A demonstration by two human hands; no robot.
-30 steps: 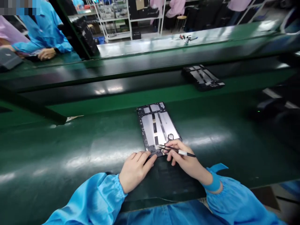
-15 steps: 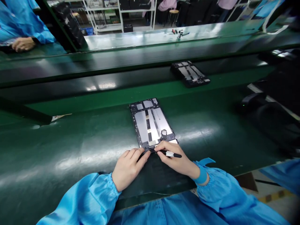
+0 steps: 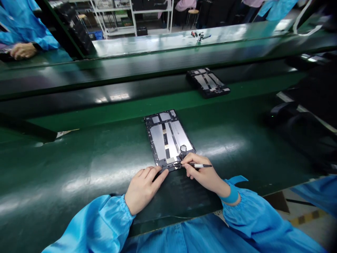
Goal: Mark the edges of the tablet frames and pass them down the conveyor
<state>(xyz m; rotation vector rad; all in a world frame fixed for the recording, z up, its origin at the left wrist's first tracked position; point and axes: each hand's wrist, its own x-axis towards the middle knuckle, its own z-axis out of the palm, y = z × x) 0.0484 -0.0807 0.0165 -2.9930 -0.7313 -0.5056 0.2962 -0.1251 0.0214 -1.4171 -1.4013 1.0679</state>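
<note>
An opened tablet (image 3: pixel 171 138) lies on the green bench, its inner side up, with silver panels, dark ribbon strips and a black frame. My left hand (image 3: pixel 143 188) rests its fingertips and thumb on the near left edge, fingers apart and grasping nothing. In my right hand (image 3: pixel 201 172) is a slim black-and-white pen-like tool (image 3: pixel 201 165), pinched between thumb and fingers. The tool's dark tip touches or hovers over the tablet's near edge; I cannot tell which. Just beyond those fingers, a small black part with a silver square (image 3: pixel 183 149) lies on the tablet.
Farther back, a stack of similar opened tablets (image 3: pixel 207 82) sits by the dark conveyor strip (image 3: pixel 147 90). Small metal items (image 3: pixel 200 36) lie on the far ledge. Dark equipment (image 3: pixel 297 123) stands at right. At upper left is a co-worker's hand (image 3: pixel 23 51).
My right hand has shifted right and slightly away from me along the near edge, and the tool now lies more level. My left hand has barely moved.
</note>
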